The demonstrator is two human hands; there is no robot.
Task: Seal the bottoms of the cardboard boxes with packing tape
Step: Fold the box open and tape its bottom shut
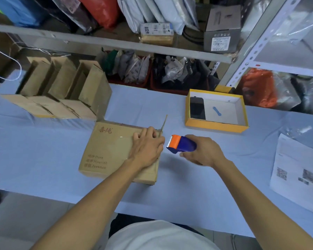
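Head view: left hand point(148, 143) presses box point(114, 150); right hand point(204, 151) holds tape dispenser point(181, 144).

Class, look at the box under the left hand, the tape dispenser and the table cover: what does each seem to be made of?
Box: brown cardboard, matte, with printed lettering and folded flaps. Tape dispenser: looks like hard plastic, smooth blue body with an orange head. Table cover: probably pale blue cloth or thin sheeting, since it shows soft creases.

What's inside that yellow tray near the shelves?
The yellow tray holds a dark phone lying flat at its left side and a small blue strip on the white floor. Its near wall hides the floor's front edge.
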